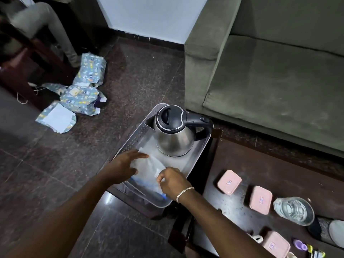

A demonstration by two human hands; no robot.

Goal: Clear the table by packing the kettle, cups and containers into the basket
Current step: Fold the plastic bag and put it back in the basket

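a pale grey plastic basket (133, 135) with tiny holes in its walls sits on the left end of the dark wooden worktop (232, 161). the round shiny steel kettle (175, 140) with a black lid and handle stands upright inside the basket, at its far end. a see-through plastic bag (151, 165) lies on the basket floor in front of the kettle. it looks blurry, with a blue strip at its near end, and i cannot tell what is in it.

the left hand (128, 164) lies flat on the bag, fingers straight and spread. the right hand (173, 180), with a silver chain bracelet (184, 192) on its wrist, pinches the bag's edge with curled fingers. the hands hide part of the bag.

on the worktop, right of the basket, sit a square pink container (229, 181) with a lid, a second pink container (260, 200) and a third pink container (275, 244), which is cut off at the bottom edge. a clear glass cup (294, 211) stands just beside the second one. a small purple thing (299, 244) near the bottom edge is too small to make out.

crumpled blue patterned paper (81, 94) lies on the floor. a green sofa (270, 71) stands behind the worktop.
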